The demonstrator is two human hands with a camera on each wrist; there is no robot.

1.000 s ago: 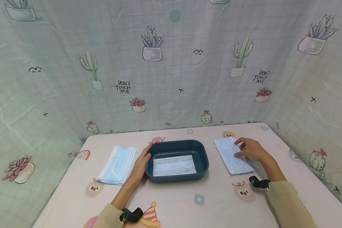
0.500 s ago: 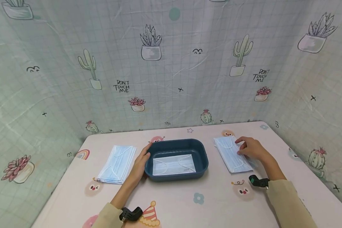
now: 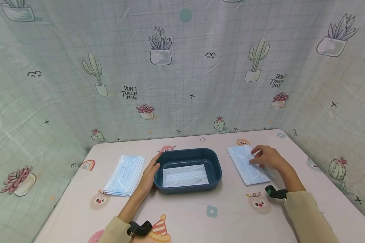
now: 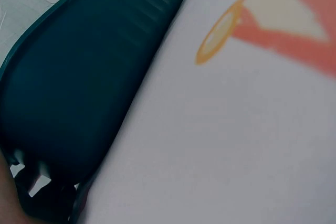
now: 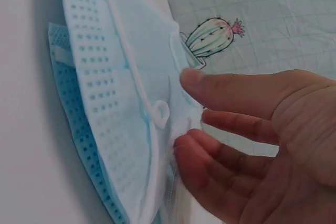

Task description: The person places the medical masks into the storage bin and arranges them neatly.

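My left hand [image 3: 149,175] rests along the left side of a dark blue rectangular tub [image 3: 188,190], fingers straight against its rim. In the left wrist view the tub's outer wall [image 4: 79,93] fills the left, with only a bit of the hand showing at the corner. Inside the tub lies a pale blue face mask [image 3: 185,176]. At the right, my right hand [image 3: 269,158] is over a stack of face masks [image 3: 246,168]. Close up, the thumb and bent fingertips touch the top mask [image 5: 142,61], with a gap between thumb and fingers.
Another stack of face masks [image 3: 124,175] lies left of the tub, beside my left forearm. A patterned cloth [image 3: 191,74] hangs behind the pink printed table [image 3: 219,229] and along both sides.
My right thumb and fingers shift slightly over the right stack, the thumb drawing back and then reaching forward. The left hand, the tub and the masks stay in place.
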